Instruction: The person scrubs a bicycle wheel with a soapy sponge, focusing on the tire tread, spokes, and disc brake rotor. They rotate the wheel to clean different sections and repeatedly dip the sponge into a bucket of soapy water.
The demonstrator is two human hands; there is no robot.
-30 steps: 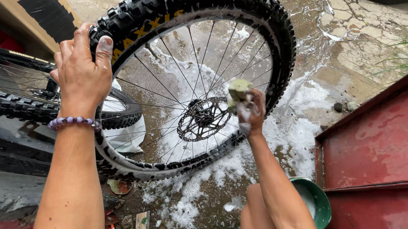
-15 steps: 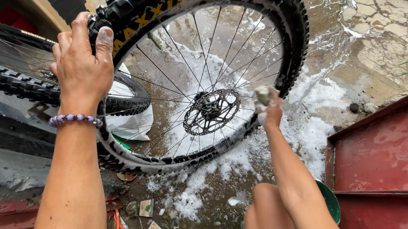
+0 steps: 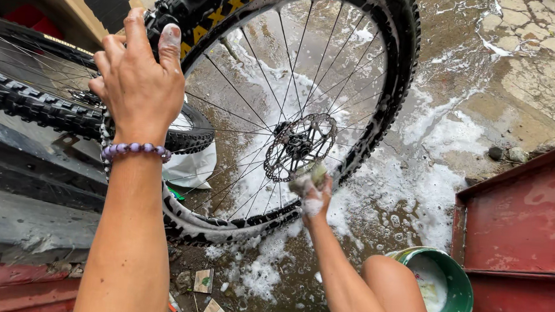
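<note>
Left hand (image 3: 136, 84) clamped over the knobby tyre (image 3: 397, 73), holding the wheel upright on wet concrete. Right hand (image 3: 313, 197) pinches a soapy sponge (image 3: 308, 176) against the drilled steel rotor (image 3: 299, 146) at the hub. Risks: the foam-slick tyre could slip the grip and roll; knuckles could snag thin spokes (image 3: 241, 117) or the rotor edge. Green bucket (image 3: 459, 299) near the knee.

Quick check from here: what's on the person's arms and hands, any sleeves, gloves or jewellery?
No gloves and no sleeves: both forearms are bare to the frame's edge. The left hand has a bracelet of round purple beads at the wrist, and a pale smear on the thumb tip. The right hand wears nothing; white foam clings to its back. No rings or watch show.
</note>
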